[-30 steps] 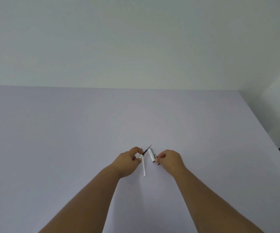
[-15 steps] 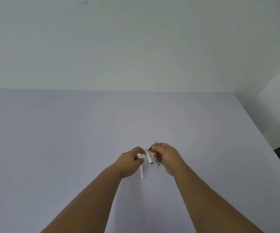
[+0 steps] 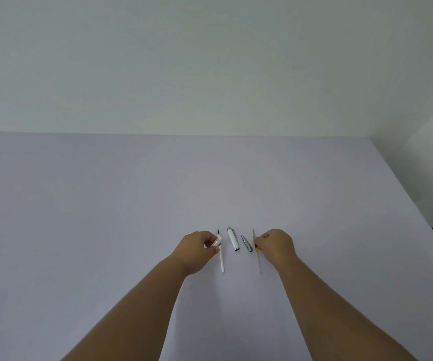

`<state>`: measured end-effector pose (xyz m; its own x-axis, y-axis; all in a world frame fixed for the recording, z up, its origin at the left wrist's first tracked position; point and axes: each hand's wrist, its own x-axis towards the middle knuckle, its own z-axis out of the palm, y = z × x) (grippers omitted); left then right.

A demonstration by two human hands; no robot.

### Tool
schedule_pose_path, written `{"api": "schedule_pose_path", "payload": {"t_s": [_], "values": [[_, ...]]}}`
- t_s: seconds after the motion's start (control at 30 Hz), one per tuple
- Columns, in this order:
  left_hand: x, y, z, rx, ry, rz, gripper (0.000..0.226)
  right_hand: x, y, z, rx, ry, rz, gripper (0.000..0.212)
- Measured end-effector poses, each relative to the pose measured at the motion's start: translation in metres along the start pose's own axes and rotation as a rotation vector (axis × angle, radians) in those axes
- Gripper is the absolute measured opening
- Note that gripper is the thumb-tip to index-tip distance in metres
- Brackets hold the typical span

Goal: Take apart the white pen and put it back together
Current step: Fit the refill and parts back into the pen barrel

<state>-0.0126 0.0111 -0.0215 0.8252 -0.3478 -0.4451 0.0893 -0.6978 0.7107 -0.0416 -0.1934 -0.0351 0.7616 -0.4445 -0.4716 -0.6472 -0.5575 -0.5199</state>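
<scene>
The white pen is lying in pieces on the pale lilac tabletop (image 3: 106, 204). The left hand (image 3: 199, 246) is pinching a short white plastic sleeve (image 3: 217, 241) between thumb and fingers, over a slim white refill tube (image 3: 221, 257) whose dark tip is pointing away from the person. Just right of that grip, the white cap with a silver clip (image 3: 233, 238) is lying lengthwise, its long axis running near to far. Beyond it, a dark grey tapered tip section (image 3: 246, 243) is lying apart. The right hand (image 3: 275, 243) is closing its fingertips on a thin yellowish ink tube (image 3: 257, 252), point facing away.
</scene>
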Motion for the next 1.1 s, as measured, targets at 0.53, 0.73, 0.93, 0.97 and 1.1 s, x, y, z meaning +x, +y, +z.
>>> {"api": "schedule_pose_path", "payload": {"t_s": [0.53,0.73,0.93,0.97,1.1], "values": [[-0.002,-0.011,-0.014,0.085,0.124,-0.025,0.007,-0.022,-0.034,0.028,-0.04,-0.018,-0.237,0.015],[-0.008,-0.02,-0.017,0.056,0.145,-0.073,0.015,-0.037,-0.045,0.068,-0.433,0.034,-0.356,0.016],[-0.012,-0.022,-0.019,0.033,0.13,-0.083,0.011,-0.044,-0.05,0.066,-0.197,0.002,-0.218,0.016],[-0.012,-0.022,-0.019,0.042,0.127,-0.079,0.012,-0.042,-0.051,0.061,-0.078,0.01,-0.189,0.019],[-0.013,-0.017,-0.016,0.071,0.111,-0.071,0.017,-0.039,-0.058,0.04,0.442,0.067,-0.073,0.016]]}}
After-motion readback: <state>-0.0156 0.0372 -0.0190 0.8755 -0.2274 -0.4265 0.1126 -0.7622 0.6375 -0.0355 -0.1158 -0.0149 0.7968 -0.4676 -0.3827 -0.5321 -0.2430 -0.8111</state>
